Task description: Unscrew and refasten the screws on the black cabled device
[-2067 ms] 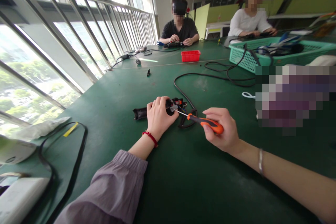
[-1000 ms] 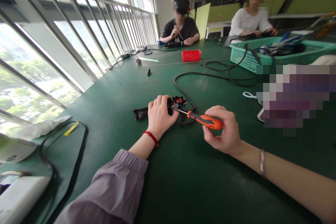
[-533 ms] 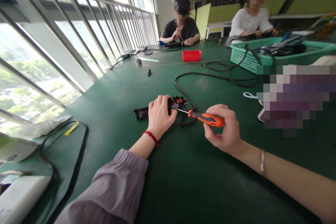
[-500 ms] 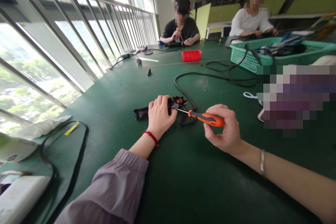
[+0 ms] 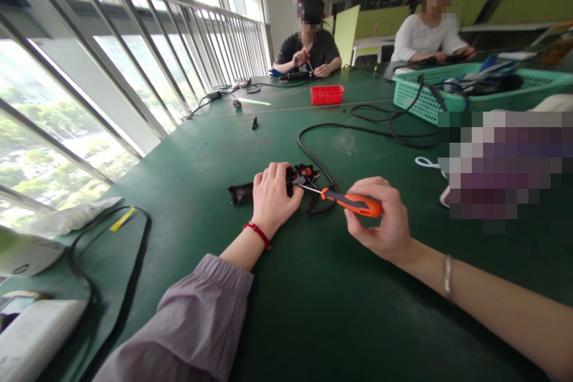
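My left hand is wrapped over a black tube-shaped electrical device lying on the green table. Its right end is opened up, with small red parts and thin wires showing beside my thumb. In my right hand is an orange and dark grey screwdriver, gripped by its handle between fingers and thumb. The shaft points left, and its tip meets the exposed end of the device near my left thumb; the exact contact spot is too small to make out. A black cable runs from around that end toward the back right.
A red bin and a small black part stand farther back. At the right is a teal basket of cables and tools. A black strap and white box lie left. Two people sit at the far side.
My right thumb has shifted very slightly left beneath the screwdriver handle. The screwdriver, my left hand and the device stay in practically the same place.
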A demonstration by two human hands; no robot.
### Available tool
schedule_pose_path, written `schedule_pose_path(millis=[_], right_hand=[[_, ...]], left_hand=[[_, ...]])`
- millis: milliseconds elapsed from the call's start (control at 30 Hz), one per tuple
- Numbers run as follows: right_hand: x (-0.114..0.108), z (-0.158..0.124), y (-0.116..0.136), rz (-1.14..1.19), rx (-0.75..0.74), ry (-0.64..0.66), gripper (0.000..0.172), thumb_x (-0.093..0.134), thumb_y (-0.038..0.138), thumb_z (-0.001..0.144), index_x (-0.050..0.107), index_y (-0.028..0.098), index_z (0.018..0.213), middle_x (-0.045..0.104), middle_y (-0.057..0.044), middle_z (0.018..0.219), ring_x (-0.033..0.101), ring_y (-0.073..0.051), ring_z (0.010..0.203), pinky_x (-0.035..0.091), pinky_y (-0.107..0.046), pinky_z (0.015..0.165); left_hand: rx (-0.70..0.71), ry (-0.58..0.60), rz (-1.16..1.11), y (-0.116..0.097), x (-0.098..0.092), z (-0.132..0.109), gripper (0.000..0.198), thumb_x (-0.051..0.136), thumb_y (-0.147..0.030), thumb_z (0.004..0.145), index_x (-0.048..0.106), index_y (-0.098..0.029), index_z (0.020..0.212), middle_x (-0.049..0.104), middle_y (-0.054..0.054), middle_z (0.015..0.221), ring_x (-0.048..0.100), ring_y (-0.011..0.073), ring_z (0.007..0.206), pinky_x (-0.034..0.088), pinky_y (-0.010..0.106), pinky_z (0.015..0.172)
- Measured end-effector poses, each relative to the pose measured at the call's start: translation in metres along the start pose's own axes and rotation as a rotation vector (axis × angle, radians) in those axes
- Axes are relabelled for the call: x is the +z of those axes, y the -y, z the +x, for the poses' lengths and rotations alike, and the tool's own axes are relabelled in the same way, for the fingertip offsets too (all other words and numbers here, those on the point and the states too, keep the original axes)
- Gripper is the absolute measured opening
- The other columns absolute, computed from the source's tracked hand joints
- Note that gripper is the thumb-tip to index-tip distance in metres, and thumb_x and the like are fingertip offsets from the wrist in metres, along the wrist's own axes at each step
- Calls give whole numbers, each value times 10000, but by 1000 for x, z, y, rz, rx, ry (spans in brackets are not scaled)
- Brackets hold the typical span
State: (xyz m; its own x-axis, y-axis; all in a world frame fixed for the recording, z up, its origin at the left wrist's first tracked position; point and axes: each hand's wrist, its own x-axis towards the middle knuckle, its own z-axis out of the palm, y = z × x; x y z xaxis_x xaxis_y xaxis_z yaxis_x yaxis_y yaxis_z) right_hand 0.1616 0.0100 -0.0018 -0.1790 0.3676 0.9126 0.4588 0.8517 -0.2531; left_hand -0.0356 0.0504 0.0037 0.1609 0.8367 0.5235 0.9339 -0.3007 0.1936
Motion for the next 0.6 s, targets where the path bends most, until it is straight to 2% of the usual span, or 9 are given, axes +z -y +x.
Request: schedule_pose_path(millis=[167, 400, 533, 600], right_hand=[[-1, 1, 0, -56, -47, 19, 386, 637, 194, 730, 482, 237, 1081, 554, 8, 718, 567, -175, 663, 505, -376, 673], [0, 0, -1, 66, 106, -2, 356, 611, 135, 711, 499, 214, 1039, 616, -56, 856, 615, -207, 768, 510, -391, 680], [1, 0, -1, -18, -26, 25, 451, 637, 177, 722, 470, 217, 1140, 551, 17, 683, 563, -173, 636, 505, -404, 697], [1, -1, -1, -35, -41, 16, 483, 638, 179, 729, 451, 220, 1172, 560, 3, 733, 568, -173, 657, 513, -398, 697]], left_hand=[[6, -4, 9, 0, 1, 0, 315, 475, -255, 778, 495, -187, 1085, 583, 68, 1040, 548, 240, 969, 374, 371, 883], [18, 1, 11, 0, 0, 0, 320, 469, -248, 781, 499, -171, 1089, 578, 73, 1038, 544, 240, 958, 372, 372, 885], [27, 2, -2, 0, 0, -1, 316, 461, -234, 789, 497, -170, 1097, 577, 74, 1052, 538, 235, 975, 362, 368, 903], [35, 8, -8, 1, 0, -1, 324, 457, -228, 794, 490, -172, 1111, 573, 77, 1067, 533, 235, 992, 354, 372, 917]])
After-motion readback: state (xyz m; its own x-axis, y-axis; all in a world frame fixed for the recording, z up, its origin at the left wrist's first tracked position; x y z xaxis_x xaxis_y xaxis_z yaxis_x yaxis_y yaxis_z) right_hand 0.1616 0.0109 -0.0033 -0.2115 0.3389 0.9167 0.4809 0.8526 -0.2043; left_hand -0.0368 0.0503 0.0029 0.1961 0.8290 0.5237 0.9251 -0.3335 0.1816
